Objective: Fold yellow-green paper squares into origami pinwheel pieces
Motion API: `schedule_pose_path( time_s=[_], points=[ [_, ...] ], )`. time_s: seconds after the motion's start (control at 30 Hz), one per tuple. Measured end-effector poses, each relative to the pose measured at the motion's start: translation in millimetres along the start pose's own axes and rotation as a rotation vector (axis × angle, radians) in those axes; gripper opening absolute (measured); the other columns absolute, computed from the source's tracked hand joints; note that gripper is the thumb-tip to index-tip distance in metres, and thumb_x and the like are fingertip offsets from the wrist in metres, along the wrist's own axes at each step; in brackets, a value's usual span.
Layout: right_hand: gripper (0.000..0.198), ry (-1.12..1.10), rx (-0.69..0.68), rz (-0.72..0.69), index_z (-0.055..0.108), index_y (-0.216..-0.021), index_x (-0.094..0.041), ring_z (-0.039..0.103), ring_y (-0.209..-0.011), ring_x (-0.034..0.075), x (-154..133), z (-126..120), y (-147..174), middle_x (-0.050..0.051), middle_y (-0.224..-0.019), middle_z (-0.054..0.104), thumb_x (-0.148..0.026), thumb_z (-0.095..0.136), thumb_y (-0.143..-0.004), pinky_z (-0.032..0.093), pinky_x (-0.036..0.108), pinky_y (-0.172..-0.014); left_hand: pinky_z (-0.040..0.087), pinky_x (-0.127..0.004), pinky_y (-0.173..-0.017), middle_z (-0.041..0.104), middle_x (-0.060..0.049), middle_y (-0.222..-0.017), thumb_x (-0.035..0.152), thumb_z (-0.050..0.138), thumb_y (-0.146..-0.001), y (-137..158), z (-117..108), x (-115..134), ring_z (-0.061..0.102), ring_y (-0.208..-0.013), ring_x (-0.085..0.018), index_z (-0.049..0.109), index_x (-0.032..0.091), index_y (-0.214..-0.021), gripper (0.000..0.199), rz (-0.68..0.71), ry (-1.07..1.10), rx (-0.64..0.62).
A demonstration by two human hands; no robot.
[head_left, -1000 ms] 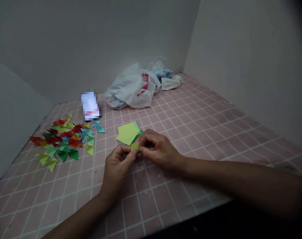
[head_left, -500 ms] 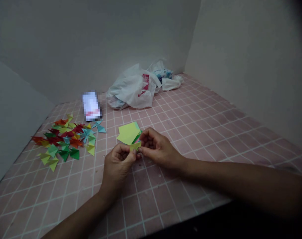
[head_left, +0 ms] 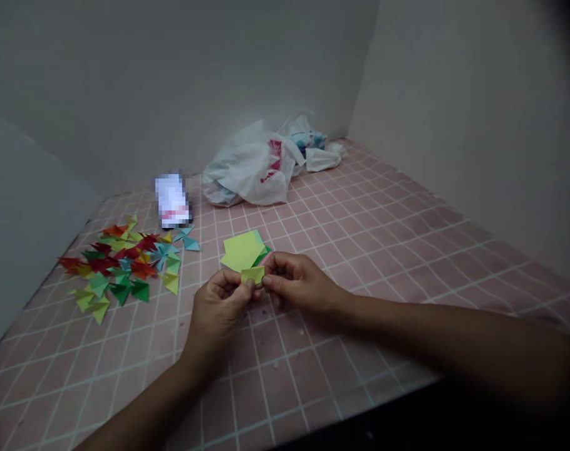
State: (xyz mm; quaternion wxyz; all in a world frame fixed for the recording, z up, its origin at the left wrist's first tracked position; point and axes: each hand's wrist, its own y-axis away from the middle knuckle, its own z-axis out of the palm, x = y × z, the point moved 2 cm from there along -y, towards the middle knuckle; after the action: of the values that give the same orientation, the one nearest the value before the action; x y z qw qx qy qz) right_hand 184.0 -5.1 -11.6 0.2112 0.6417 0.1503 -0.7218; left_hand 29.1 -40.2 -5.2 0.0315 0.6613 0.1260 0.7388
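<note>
A small piece of folded yellow paper [head_left: 252,274] is held up between my two hands. My left hand [head_left: 222,307] pinches its left side between thumb and fingers. At its right edge, my right hand [head_left: 301,285] grips it with thumb and fingertips. Just beyond the hands lies a stack of coloured paper sheets [head_left: 242,249], yellow on top with green, pink and blue edges showing. To the left, several folded paper pieces [head_left: 120,289] in red, orange, yellow, green and blue are spread in a loose pile.
A phone [head_left: 172,200] with a lit, blurred screen stands behind the pile. White plastic bags [head_left: 254,166] sit against the back wall, partly over bluish contents. The surface has a pink cloth [head_left: 379,238] with a white grid, bounded by grey walls.
The yellow paper has shifted slightly left and shows a flatter, wider face. My right hand has come down a little, its fingers now closed at the paper's right edge.
</note>
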Motion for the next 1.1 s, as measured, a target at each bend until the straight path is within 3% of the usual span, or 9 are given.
schedule_pose_path(
  time_s=[0.13, 0.3, 0.53, 0.77, 0.9, 1.1],
  points=[
    [0.021, -0.088, -0.03, 0.019, 0.053, -0.083, -0.019, 0.051, -0.053, 0.008, 3.2, -0.1, -0.4, -0.003, -0.067, 0.06, -0.03, 0.07, -0.083, 0.038, 0.022, -0.048, 0.049, -0.021, -0.061, 0.07, 0.001, -0.062, 0.025, 0.081, -0.067, -0.9, 0.7, 1.6, 0.063, -0.059, -0.011, 0.063, 0.017, -0.069, 0.02, -0.03, -0.008, -0.036],
    [0.018, -0.083, -0.039, 0.027, 0.054, -0.076, -0.017, 0.049, -0.05, 0.008, 4.3, -1.0, -1.5, -0.004, -0.059, 0.057, -0.027, 0.067, -0.085, 0.037, 0.022, -0.048, 0.048, -0.023, -0.062, 0.067, 0.0, -0.062, 0.027, 0.078, -0.073, -1.2, 1.7, -2.5, 0.06, -0.059, -0.012, 0.064, 0.017, -0.07, 0.017, -0.048, 0.037, -0.119],
    [0.014, -0.089, -0.053, 0.053, 0.055, -0.077, -0.017, 0.051, -0.048, 0.008, -0.2, -2.5, -0.6, -0.005, -0.056, 0.056, -0.024, 0.063, -0.087, 0.04, 0.022, -0.049, 0.048, -0.024, -0.064, 0.066, 0.0, -0.064, 0.03, 0.075, -0.08, -0.5, -1.2, -0.9, 0.06, -0.062, -0.012, 0.064, 0.017, -0.072, 0.018, 0.011, -0.033, -0.138],
    [0.014, -0.072, -0.027, 0.034, 0.054, -0.078, -0.018, 0.052, -0.05, 0.008, -3.2, -1.4, -1.3, -0.004, -0.061, 0.059, -0.021, 0.066, -0.084, 0.042, 0.02, -0.048, 0.049, -0.023, -0.063, 0.066, 0.0, -0.066, 0.033, 0.075, -0.081, 0.1, -1.8, -2.2, 0.061, -0.062, -0.012, 0.065, 0.017, -0.079, 0.019, -0.019, -0.081, -0.155],
    [0.011, -0.086, -0.013, 0.013, 0.054, -0.085, -0.018, 0.052, -0.048, 0.007, -2.0, -1.2, -2.2, -0.006, -0.06, 0.058, -0.019, 0.064, -0.084, 0.04, 0.019, -0.045, 0.05, -0.021, -0.06, 0.067, 0.003, -0.069, 0.028, 0.078, -0.077, 0.2, -0.9, 0.7, 0.062, -0.059, -0.009, 0.064, 0.018, -0.088, 0.02, 0.023, -0.007, -0.128],
    [0.015, -0.11, -0.046, -0.064, 0.054, -0.093, -0.019, 0.053, -0.046, 0.008, -0.9, -2.7, -2.6, -0.007, -0.059, 0.056, -0.022, 0.065, -0.084, 0.042, 0.019, -0.045, 0.051, -0.019, -0.06, 0.068, 0.003, -0.067, 0.023, 0.073, -0.08, 2.3, -0.4, 7.0, 0.065, -0.06, -0.01, 0.063, 0.017, -0.09, 0.015, 0.112, -0.06, -0.127]
  ],
)
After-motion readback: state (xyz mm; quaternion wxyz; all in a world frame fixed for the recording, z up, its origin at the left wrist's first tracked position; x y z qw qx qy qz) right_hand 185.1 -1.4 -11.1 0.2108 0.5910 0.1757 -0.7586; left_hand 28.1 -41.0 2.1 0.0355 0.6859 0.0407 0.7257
